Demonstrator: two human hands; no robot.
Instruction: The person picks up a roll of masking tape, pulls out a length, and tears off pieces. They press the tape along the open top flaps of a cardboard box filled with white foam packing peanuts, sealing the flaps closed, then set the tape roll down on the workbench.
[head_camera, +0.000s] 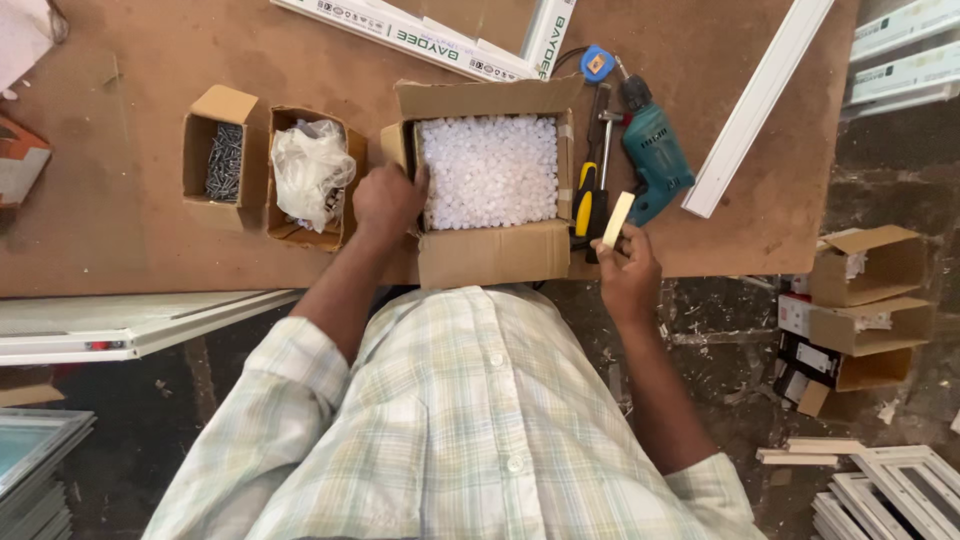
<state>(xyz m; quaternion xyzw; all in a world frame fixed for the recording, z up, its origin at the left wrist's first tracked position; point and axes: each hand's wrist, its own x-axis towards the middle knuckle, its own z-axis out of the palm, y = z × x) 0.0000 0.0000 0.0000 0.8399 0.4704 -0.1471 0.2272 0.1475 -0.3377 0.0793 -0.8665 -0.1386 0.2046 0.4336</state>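
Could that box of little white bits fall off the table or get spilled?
Maybe. The box of white bits sits at the table edge, front flap hanging over, and the left hand grips its side, so a tug could tip it. The drill and screwdriver lie close beside the box; a bump might knock them. The right hand holds a pale strip off the table edge, so it could drop to the floor.
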